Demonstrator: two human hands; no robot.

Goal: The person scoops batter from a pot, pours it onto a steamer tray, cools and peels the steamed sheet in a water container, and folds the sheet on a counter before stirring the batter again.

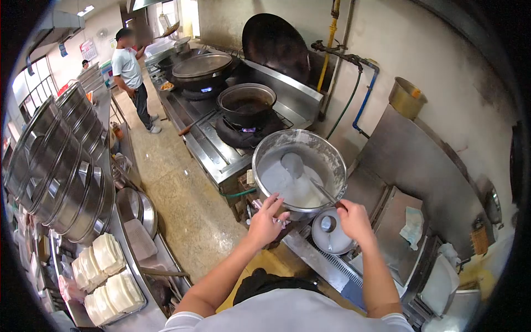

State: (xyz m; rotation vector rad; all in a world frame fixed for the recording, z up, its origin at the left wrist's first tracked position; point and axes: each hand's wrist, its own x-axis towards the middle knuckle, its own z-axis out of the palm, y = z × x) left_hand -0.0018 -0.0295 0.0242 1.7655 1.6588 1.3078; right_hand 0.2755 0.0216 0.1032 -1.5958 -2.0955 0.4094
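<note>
A large metal pot holds a whitish, cloudy liquid, with pale residue on its inner wall. In the liquid lies the bowl of a ladle, its long handle slanting over the near right rim. My right hand is closed around the handle's end. At the near left of the rim, my left hand has its fingers partly extended around a crumpled pinkish-white piece, perhaps a cloth; my fingers hide much of it. Under the right hand sits a white lidded container or bowl with a small metal dipper on it.
Beyond the pot, a wok sits on a stove, with a covered wok farther back. Stacked steamers and pale folded pieces line the left counter. A person stands in the aisle.
</note>
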